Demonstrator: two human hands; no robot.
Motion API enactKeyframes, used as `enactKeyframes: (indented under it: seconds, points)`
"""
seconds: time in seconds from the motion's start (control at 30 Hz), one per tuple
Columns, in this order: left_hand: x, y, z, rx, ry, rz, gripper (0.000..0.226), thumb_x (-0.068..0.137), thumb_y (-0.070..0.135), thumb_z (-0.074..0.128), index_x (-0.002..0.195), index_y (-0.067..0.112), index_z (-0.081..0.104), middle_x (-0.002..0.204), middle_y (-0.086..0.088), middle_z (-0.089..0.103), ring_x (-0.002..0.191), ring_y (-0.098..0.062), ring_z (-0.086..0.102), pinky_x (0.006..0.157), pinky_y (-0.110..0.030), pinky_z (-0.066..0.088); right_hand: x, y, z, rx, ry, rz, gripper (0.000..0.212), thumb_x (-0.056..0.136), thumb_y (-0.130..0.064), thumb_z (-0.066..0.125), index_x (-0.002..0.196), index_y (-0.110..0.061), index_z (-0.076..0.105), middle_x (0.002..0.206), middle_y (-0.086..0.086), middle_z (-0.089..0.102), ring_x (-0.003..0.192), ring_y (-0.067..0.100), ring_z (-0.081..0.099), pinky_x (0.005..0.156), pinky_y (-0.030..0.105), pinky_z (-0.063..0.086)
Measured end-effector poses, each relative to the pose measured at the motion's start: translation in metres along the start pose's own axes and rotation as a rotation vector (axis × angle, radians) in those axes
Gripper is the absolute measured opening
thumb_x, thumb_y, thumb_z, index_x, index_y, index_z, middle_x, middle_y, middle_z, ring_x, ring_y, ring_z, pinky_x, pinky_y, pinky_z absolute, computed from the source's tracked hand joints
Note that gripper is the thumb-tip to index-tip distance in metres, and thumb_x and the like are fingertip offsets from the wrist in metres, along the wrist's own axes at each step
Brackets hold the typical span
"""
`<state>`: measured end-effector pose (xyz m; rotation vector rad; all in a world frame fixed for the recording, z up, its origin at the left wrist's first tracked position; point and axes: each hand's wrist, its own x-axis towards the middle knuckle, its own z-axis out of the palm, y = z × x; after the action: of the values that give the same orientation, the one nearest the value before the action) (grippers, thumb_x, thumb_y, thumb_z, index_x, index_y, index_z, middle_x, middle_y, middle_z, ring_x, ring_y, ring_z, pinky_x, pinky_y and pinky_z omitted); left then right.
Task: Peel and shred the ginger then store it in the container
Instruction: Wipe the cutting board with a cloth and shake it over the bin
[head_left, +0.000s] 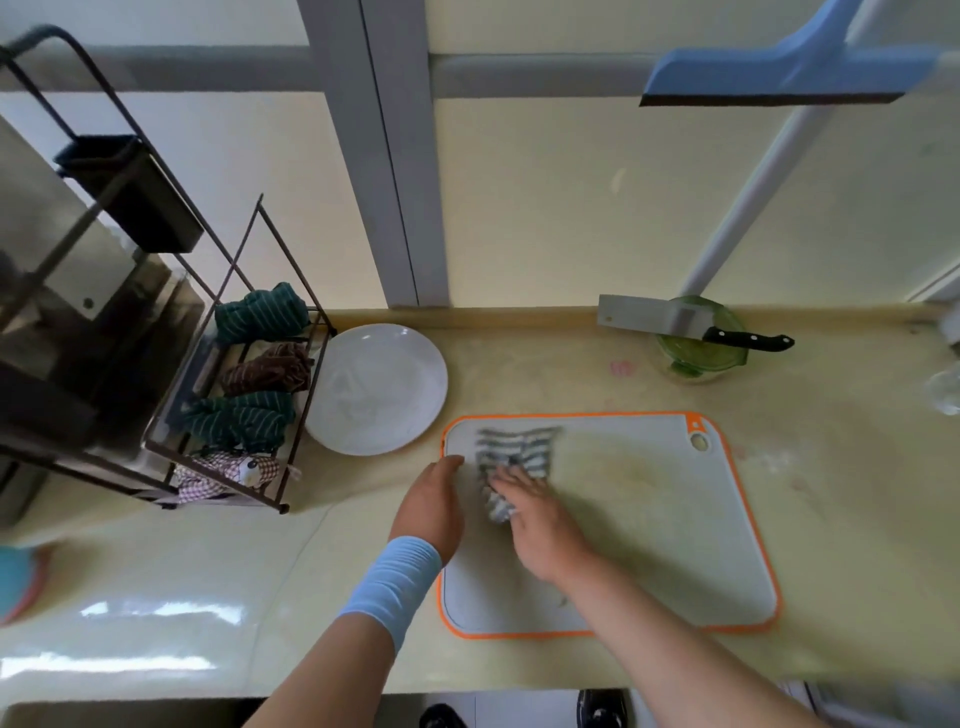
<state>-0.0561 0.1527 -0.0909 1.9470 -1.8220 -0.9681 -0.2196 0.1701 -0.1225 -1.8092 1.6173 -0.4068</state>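
pressing down on a striped cloth (511, 449) with my right hand (535, 512), i have the fingers stretched out flat over it, gripping nothing, though the motion blur smears both cloth and fingertips. the cloth lies on the far left part of the orange-rimmed cutting board (649, 545), which sits on the pale bench (519, 364) in front of me. my left hand (434, 501), with a light blue band (395, 582) round the wrist, rests at the board's left rim just beside the cloth, fingers together and loosely bent, holding nothing. the green glass container (691, 359) stands well apart from both hands, at the back of the bench beyond the board's far right corner, and a cleaver (649, 314) lies across its top, black handle pointing right. a white plate (376, 387) sits near the board's far left corner, and beside it a dark wire rack (291, 462) holds several rolled cloths.
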Motion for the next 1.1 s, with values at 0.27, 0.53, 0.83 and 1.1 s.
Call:
enactKeyframes:
  seconds: [0.27, 0.53, 0.83, 1.1]
  points:
    - [-0.027, -0.012, 0.018, 0.205, -0.115, 0.216, 0.053, 0.096, 0.02, 0.051, 0.148, 0.024, 0.04, 0.156, -0.003, 0.03, 0.143, -0.023, 0.027, 0.113, -0.028, 0.028, -0.054, 0.03, -0.085, 0.066, 0.597, 0.286, 0.055, 0.072, -0.001, 0.04, 0.118, -0.006, 0.067, 0.118, 0.011, 0.069, 0.109, 0.026, 0.063, 0.096, 0.019, 0.038]
    - [-0.044, -0.028, 0.028, 0.051, -0.081, 0.198, 0.052, 0.098, 0.01, 0.045, 0.15, 0.013, 0.036, 0.157, -0.008, 0.03, 0.146, -0.022, 0.024, 0.115, -0.016, 0.011, -0.089, 0.055, 0.009, -0.102, 0.457, 0.319, 0.061, 0.077, 0.006, 0.039, 0.136, -0.001, 0.055, 0.146, 0.018, 0.048, 0.141, 0.034, 0.037, 0.117, 0.042, 0.028]
    - [-0.054, -0.024, 0.014, -0.125, -0.027, 0.245, 0.044, 0.099, 0.007, 0.046, 0.141, 0.018, 0.051, 0.144, -0.002, 0.05, 0.135, -0.018, 0.043, 0.108, -0.008, 0.019, -0.058, -0.061, 0.025, 0.389, 0.382, 0.389, 0.046, 0.092, 0.006, 0.043, 0.13, -0.012, 0.062, 0.127, 0.005, 0.065, 0.111, 0.019, 0.06, 0.086, 0.01, 0.034]
    - [-0.047, 0.006, 0.027, 0.21, -0.038, 0.208, 0.049, 0.097, 0.012, 0.044, 0.143, 0.028, 0.047, 0.15, 0.001, 0.042, 0.138, -0.022, 0.034, 0.115, -0.029, 0.02, -0.078, 0.018, -0.092, 0.294, 0.645, 0.344, 0.051, 0.084, -0.039, 0.036, 0.104, -0.004, 0.067, 0.106, 0.016, 0.064, 0.103, 0.029, 0.057, 0.09, 0.033, 0.04]
